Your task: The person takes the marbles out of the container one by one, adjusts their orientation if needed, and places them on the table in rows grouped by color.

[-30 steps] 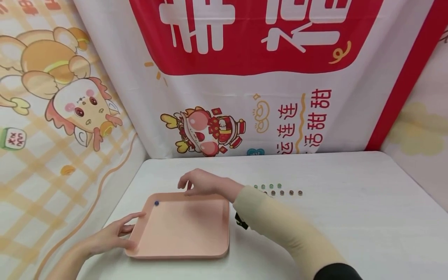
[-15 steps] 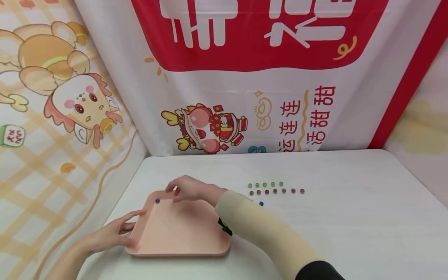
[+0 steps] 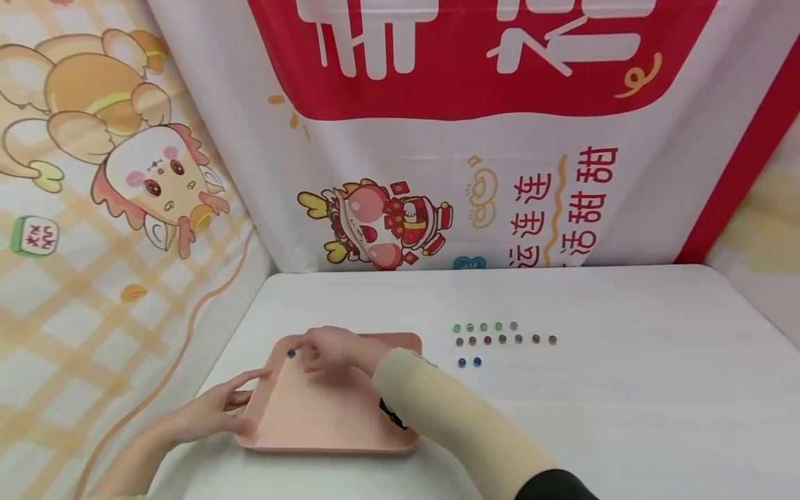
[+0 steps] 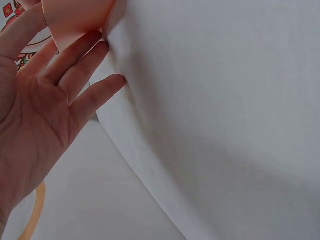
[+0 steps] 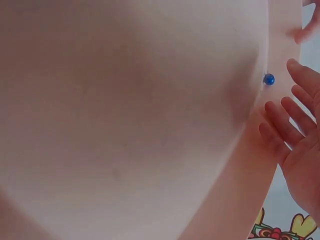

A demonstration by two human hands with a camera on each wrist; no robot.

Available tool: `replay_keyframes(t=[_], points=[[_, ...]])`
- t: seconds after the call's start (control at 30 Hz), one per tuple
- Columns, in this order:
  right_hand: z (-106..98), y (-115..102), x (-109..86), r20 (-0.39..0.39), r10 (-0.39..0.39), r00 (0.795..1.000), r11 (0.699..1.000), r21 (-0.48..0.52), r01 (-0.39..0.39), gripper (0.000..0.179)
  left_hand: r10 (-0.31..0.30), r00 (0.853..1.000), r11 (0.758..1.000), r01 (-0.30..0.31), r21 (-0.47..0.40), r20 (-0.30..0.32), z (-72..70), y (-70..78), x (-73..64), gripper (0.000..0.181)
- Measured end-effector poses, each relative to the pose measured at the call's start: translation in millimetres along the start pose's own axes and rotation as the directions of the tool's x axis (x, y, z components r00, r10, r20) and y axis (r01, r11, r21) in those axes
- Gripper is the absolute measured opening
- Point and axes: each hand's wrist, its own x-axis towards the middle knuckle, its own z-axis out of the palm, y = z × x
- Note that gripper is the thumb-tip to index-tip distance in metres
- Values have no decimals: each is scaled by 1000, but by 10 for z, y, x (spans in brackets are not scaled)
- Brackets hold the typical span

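A pink rectangular tray (image 3: 337, 444) lies on the left part of the table. One small blue marble (image 5: 269, 79) sits inside it, at the foot of a side wall near the far left corner. My right hand (image 3: 331, 349) is over that corner, fingers loosely bent and fingertips close beside the marble; the right wrist view shows a gap between them. At the tray's left side, my left hand (image 3: 215, 410) rests its thumb and index finger on the rim. Its other fingers (image 4: 82, 60) extend nearly straight along the tray's outside.
Right of the tray, several green marbles (image 3: 484, 327) form a row, with a row of several brownish marbles (image 3: 503, 339) just in front. Two blue marbles (image 3: 470, 362) lie nearer. A printed banner (image 3: 437, 153) hangs behind the white table (image 3: 594, 417); a patterned cloth (image 3: 94, 278) borders the left.
My right hand has moved left and lower into the tray, up to the marble. Its forearm now uncovers both blue marbles on the table. The left hand stays at the rim; the view shifts slightly.
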Motion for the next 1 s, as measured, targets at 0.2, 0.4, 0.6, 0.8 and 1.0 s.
replay_keyframes(t=[0.2, 0.4, 0.6, 0.8, 1.0], points=[[96, 5, 49, 24, -10, 1000, 995, 104, 8, 46, 2, 1000, 1000, -2, -20, 17, 10, 31, 15, 84], [196, -13, 110, 19, -55, 998, 996, 66, 53, 38, 7, 1000, 999, -6, -33, 15, 14, 28, 10, 85], [237, -48, 149, 36, -31, 999, 999, -32, 32, 40, -16, 1000, 999, 16, -39, 1, 12, 25, -8, 86], [246, -13, 150, 23, -45, 999, 996, -75, 47, 30, -18, 1000, 999, 18, -50, 9, 12, 18, -4, 86], [243, 26, 140, 20, -103, 994, 976, -192, 105, 40, -23, 1000, 998, 24, -52, 10, 15, 23, -5, 87]])
